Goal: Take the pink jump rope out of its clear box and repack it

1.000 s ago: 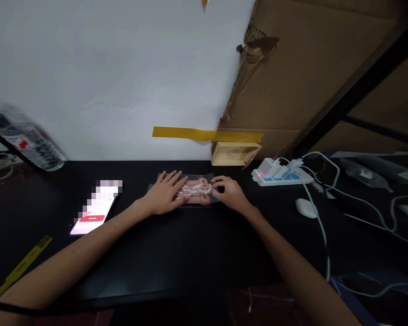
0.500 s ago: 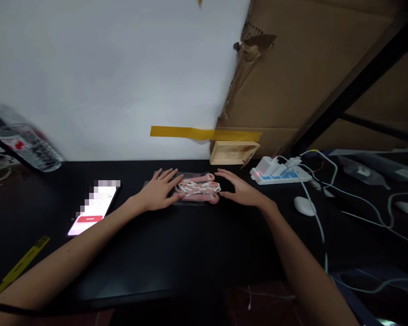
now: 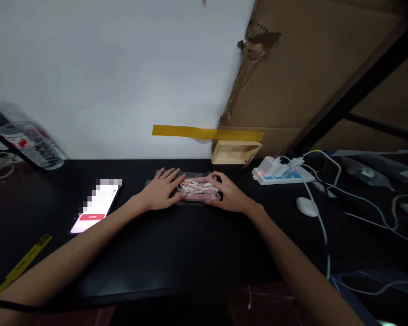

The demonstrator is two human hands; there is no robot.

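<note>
Near the middle of the black tabletop's back edge, a left hand lies flat, fingers spread, over clear plastic at the left end of a pink-and-white bundle. The right hand spans the bundle's right end, thumb and fingers apart; whether it grips is unclear.

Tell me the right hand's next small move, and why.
Probably, the right hand should gently tighten around the right end of the pink-and-white bundle. Its thumb and fingers are spread across that end, while the left hand lies over the left part of the clear plastic bag, which may steady it. How firm the grip is, I cannot tell.
</note>
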